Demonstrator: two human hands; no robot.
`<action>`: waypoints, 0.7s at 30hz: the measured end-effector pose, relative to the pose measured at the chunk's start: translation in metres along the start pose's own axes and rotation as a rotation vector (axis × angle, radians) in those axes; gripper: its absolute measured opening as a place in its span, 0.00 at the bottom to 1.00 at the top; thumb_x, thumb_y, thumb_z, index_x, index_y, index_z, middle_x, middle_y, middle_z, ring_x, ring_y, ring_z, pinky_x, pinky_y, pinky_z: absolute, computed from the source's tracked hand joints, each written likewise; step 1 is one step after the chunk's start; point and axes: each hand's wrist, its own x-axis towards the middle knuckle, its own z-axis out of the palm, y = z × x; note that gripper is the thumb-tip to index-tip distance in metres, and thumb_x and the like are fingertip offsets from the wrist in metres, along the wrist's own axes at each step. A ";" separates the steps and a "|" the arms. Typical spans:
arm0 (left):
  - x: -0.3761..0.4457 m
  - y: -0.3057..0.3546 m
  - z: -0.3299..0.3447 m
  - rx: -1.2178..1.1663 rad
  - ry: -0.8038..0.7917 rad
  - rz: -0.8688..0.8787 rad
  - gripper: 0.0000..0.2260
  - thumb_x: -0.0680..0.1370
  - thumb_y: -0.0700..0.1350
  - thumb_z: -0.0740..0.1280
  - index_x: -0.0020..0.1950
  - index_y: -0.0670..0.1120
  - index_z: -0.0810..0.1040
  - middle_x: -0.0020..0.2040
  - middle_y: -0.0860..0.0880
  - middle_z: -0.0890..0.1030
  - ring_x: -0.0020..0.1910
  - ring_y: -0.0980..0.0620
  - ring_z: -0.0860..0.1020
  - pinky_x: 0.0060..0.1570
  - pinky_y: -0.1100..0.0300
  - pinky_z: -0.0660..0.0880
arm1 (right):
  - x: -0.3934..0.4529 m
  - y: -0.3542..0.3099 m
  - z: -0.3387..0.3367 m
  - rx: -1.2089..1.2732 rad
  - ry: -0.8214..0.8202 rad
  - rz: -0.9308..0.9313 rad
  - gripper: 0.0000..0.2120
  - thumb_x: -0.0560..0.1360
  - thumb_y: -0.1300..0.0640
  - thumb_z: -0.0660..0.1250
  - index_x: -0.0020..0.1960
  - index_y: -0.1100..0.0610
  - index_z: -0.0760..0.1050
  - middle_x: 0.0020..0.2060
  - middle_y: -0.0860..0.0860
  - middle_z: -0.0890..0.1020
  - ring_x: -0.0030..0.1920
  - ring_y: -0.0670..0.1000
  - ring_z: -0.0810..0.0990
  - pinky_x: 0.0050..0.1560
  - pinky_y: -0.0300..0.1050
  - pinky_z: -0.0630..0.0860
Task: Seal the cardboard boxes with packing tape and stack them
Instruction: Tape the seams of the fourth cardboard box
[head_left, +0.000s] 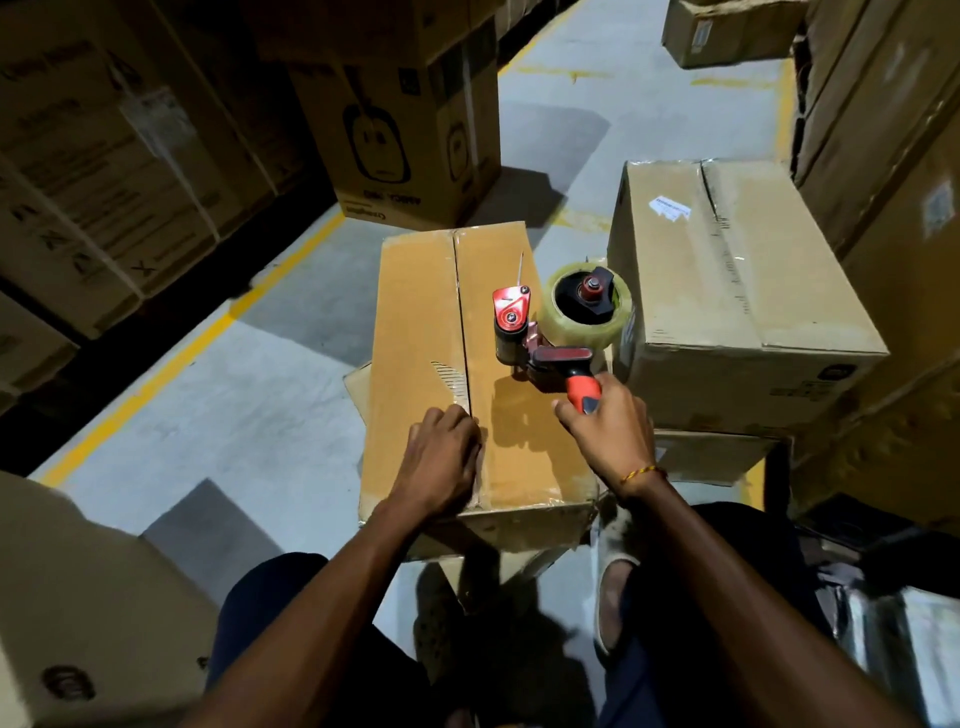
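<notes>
On top of the cardboard box (415, 332) in front of the person, both hands are at work. L hand (441, 457) lies flat on the near end of the lid, fingers relaxed, fingertips right at the centre seam where the 2 flaps meet, pressing down, holding nothing. R hand (608, 421) is wrapped round the red handle of the tape dispenser (545, 332), fingers curled tight on it. Dispenser is raised just above the R flap, casting a shadow on the card below; its red blade end points away from the person & a thin strip of tape sticks up from it. Clear tape roll (584, 304) sits on the dispenser's black hub, hanging over the box's R edge. Seam looks shiny w/ tape along most of its length, can't tell if the near end is covered. Box rests on flattened cardboard on the grey floor, between the person's knees. Just to the R, a second box (727, 270) w/ a white label on top, taped shut, sitting on another carton. Printed box (400, 130) stands further back; more stacked cartons on both sides. Yellow floor line (182, 353) runs diagonally on the L
</notes>
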 end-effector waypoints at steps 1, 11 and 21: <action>0.008 0.000 0.000 0.010 0.007 0.004 0.06 0.83 0.48 0.59 0.53 0.48 0.75 0.53 0.50 0.73 0.54 0.47 0.69 0.53 0.49 0.69 | 0.003 -0.001 0.001 0.013 0.002 -0.002 0.16 0.74 0.46 0.73 0.50 0.56 0.73 0.39 0.55 0.78 0.41 0.62 0.77 0.37 0.48 0.69; 0.086 -0.018 0.012 -0.013 0.040 -0.054 0.06 0.83 0.43 0.59 0.53 0.46 0.75 0.51 0.48 0.72 0.51 0.45 0.68 0.50 0.50 0.69 | 0.058 -0.011 0.028 0.115 0.007 -0.065 0.15 0.73 0.45 0.73 0.51 0.54 0.73 0.41 0.55 0.79 0.44 0.60 0.78 0.43 0.53 0.76; 0.177 -0.055 0.022 0.075 0.033 -0.097 0.09 0.82 0.44 0.60 0.63 0.46 0.72 0.61 0.46 0.71 0.59 0.45 0.69 0.54 0.55 0.63 | 0.108 -0.019 0.042 0.038 0.002 -0.091 0.15 0.73 0.47 0.74 0.50 0.55 0.73 0.44 0.52 0.73 0.54 0.57 0.70 0.51 0.52 0.72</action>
